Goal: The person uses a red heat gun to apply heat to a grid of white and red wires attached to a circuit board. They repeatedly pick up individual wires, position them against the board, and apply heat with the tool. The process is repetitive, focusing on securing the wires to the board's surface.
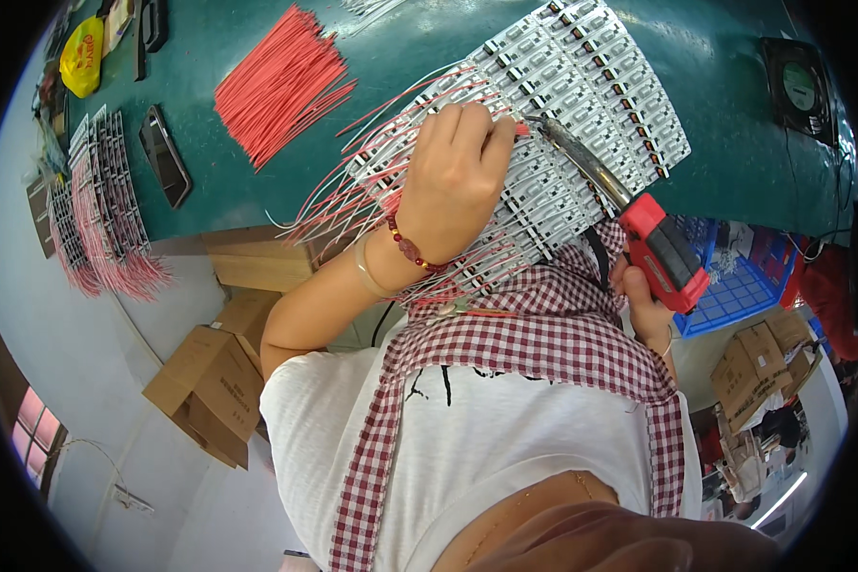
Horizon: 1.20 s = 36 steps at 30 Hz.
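A large panel of small white circuit boards (pixel 601 86) lies at the table's near edge, with red and white wires (pixel 338 205) trailing from its left side. Over the panel, my left hand (pixel 458 172) has its fingers pinched together on a red wire (pixel 520 130); the short red end shows beyond the fingertips. My right hand (pixel 642 300) grips a red and black soldering iron (pixel 660 243), partly hidden behind its handle. The iron's metal tip points to the upper left and is close to the red wire end, above the boards; contact cannot be made out.
A bundle of cut red wires (pixel 281 86) lies on the green table (pixel 429 38). Farther left are a phone (pixel 165 157), wired board panels (pixel 110 191) and a yellow bag (pixel 82 57). A black fan-like device (pixel 798 91) stands right. Below are cardboard boxes (pixel 205 396) and a blue crate (pixel 734 291).
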Each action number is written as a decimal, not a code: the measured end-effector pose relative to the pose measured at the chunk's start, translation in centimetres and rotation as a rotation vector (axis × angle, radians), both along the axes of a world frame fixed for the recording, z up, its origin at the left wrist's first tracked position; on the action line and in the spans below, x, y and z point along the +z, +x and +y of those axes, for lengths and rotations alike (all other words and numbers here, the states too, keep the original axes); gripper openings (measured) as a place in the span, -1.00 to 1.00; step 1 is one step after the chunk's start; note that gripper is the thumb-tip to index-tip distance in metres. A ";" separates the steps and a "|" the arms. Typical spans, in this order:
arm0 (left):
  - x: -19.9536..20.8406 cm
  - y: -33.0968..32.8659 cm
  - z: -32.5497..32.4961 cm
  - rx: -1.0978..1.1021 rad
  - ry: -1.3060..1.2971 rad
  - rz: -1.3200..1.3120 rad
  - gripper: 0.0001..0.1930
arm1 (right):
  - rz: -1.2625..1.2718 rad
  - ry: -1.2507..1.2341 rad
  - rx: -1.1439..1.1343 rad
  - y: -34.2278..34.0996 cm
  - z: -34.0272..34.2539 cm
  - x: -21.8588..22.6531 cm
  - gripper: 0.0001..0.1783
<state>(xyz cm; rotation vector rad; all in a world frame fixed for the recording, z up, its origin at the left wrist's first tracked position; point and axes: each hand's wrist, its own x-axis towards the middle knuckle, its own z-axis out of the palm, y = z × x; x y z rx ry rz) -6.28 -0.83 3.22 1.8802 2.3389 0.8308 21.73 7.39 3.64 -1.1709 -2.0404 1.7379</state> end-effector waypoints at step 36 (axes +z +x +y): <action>0.4 0.3 0.2 0.030 -0.063 0.048 -0.76 | 0.021 0.062 -0.028 0.0 0.4 -0.4 -0.67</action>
